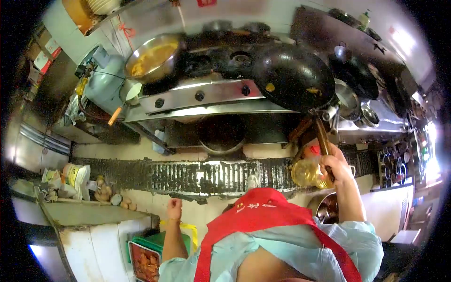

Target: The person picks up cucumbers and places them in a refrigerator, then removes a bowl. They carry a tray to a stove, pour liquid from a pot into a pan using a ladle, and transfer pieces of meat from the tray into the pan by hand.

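My right hand (pixel 336 163) is wrapped round the wooden handle (pixel 323 136) of a large black wok (pixel 293 77). The wok sits at the right of the stove, its dark inside showing, with two small yellowish bits in it. My left hand (pixel 174 207) hangs low in front of the stove, away from any object, its fingers curled closed with nothing visible in them. To the left on the stove stands a steel bowl (pixel 155 57) with yellow-orange liquid. A ladle with an orange handle (pixel 115 115) lies below that bowl.
A steel stove front (pixel 202 96) with knobs crosses the middle. Below lies a floor grate (pixel 225 176). An oil jug (pixel 304 173) stands by my right hand. At the left are a gas cylinder (pixel 104 87), a counter (pixel 94 216) and a tub of reddish food (pixel 145 263).
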A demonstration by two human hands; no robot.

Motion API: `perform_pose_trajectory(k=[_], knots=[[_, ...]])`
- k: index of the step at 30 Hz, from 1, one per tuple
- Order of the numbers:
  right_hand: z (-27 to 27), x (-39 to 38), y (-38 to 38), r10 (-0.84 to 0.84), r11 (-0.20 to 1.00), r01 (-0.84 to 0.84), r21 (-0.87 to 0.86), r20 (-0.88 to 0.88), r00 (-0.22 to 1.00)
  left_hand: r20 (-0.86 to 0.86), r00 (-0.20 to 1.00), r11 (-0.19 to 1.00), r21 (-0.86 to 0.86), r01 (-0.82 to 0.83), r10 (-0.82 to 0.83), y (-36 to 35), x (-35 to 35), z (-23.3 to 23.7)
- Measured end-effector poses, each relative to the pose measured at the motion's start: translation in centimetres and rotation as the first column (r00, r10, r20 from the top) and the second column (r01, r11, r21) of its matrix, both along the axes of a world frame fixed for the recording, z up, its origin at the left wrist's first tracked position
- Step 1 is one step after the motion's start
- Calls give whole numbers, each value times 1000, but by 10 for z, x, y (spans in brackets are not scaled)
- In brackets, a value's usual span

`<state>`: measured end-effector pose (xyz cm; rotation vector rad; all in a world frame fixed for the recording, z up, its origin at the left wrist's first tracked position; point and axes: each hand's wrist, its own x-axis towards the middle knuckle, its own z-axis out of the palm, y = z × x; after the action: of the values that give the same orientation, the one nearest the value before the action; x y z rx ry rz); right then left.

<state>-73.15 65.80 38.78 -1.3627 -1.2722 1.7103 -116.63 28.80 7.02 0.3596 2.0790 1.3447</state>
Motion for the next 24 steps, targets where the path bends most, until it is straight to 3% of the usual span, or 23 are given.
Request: perform_pose_trajectory(k=[2,4,6,7,10,11,14,15,18,20,22,24], knots=[[8,-31,46,65,998,-65,-1,-3,998,-148,974,968,-209,141,-173,8,19,-24],[7,-58,94,198,978,-198,68,1,980,2,902,835,-377,400,-431,11,34,-21],[-4,-81,141,261,965,-261,11,-1,965,65,954,914,-275,298,-291,-21,39,-94],[-6,-97,159,304,953,-303,24,-27,952,-2,968,877,-424,225,-250,-8,56,-54],[-31,-140,203,319,947,-315,63,-82,944,19,998,936,-348,-52,63,-23,73,-59],[-34,-153,212,334,942,-330,66,-66,940,53,993,927,-368,-76,102,-28,76,-58],[-36,-192,225,360,932,-357,60,-39,932,175,976,828,-561,-7,127,-56,71,-82],[-33,-200,226,359,933,-358,46,-34,933,107,993,732,-680,43,41,-56,71,-80],[-34,-219,224,316,949,-316,5,-33,948,277,961,725,-664,184,10,-47,45,-93],[-39,-231,215,258,966,-258,8,19,966,336,936,769,-625,139,104,-31,8,-122],[-51,-229,212,245,968,-247,-33,-57,968,322,944,890,-447,89,67,-8,-36,-145],[-49,-231,204,213,969,-234,-82,-204,955,-147,969,836,-542,87,-196,61,-76,-105]])
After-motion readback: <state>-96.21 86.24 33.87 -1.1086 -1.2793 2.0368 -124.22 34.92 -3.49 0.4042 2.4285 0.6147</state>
